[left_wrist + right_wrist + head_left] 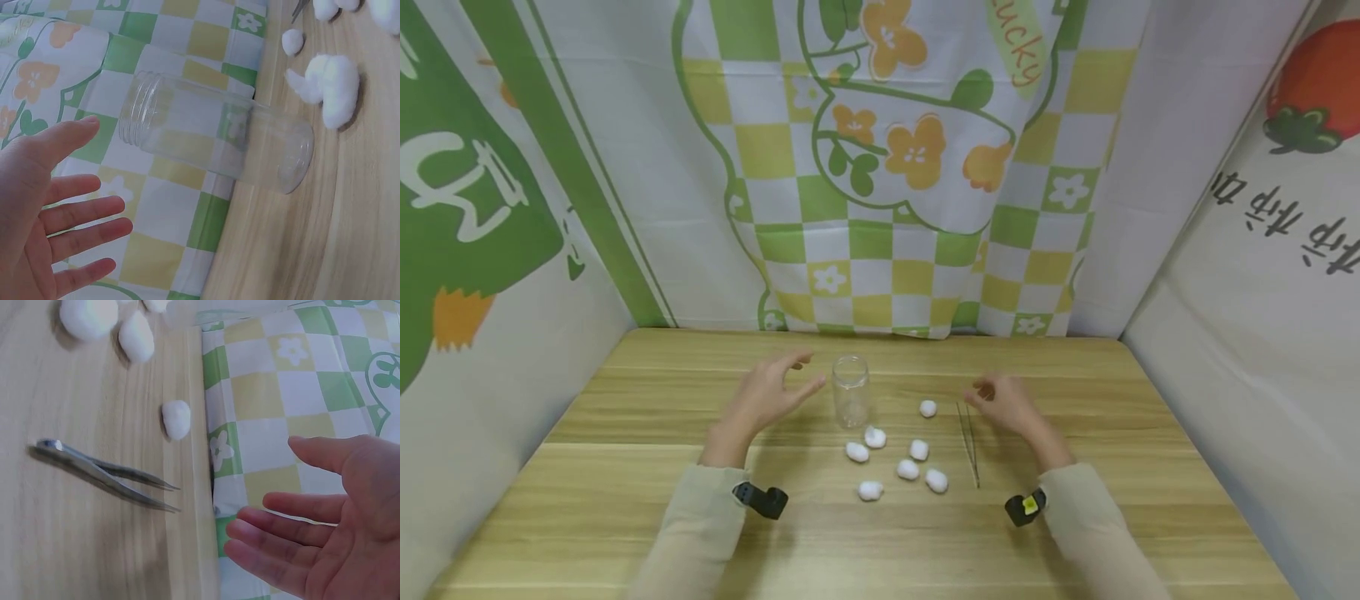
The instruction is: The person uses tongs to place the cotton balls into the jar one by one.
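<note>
An open-topped clear jar (851,392) stands upright on the table, and my left hand (767,392) is just to its left, apart from it. In the left wrist view the left fingers (87,212) and thumb are spread with nothing between them. Metal tweezers (968,446) lie on the wood, their tips apart and pointing away from me. Close to those tips, my right hand (1003,404) hovers with loosely bent fingers (281,525), holding nothing. Several white cotton balls (918,450) lie scattered between the jar and the tweezers.
One cotton ball (928,408) lies farther back than the others. The wooden table (625,417) meets a checked curtain (880,283) at its back edge. Printed cloth walls (1247,333) close in both sides. A small black camera (763,500) is strapped to each wrist.
</note>
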